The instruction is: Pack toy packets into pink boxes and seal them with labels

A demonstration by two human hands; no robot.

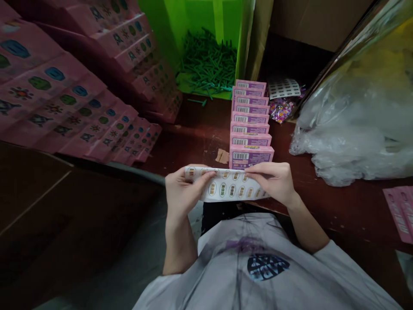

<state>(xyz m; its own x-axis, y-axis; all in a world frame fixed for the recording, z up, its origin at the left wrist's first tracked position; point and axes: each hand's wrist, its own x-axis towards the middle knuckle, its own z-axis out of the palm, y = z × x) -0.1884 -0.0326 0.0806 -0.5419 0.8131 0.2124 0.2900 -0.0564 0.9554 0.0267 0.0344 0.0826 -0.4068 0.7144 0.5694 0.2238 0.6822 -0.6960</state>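
Both hands hold a white sheet of round stickers at the near edge of the dark red table. My left hand grips its left end, thumb on top. My right hand pinches the top right edge, fingers closed on the sheet. Just beyond the sheet, a row of several pink boxes with barcode labels stands upright, one behind another, running away from me.
Fanned stacks of flat pink cartons fill the left. A green bin with green sticks stands at the back. Crumpled clear plastic bags lie at the right, a small bag of coloured beads behind the boxes, pink cards at the far right.
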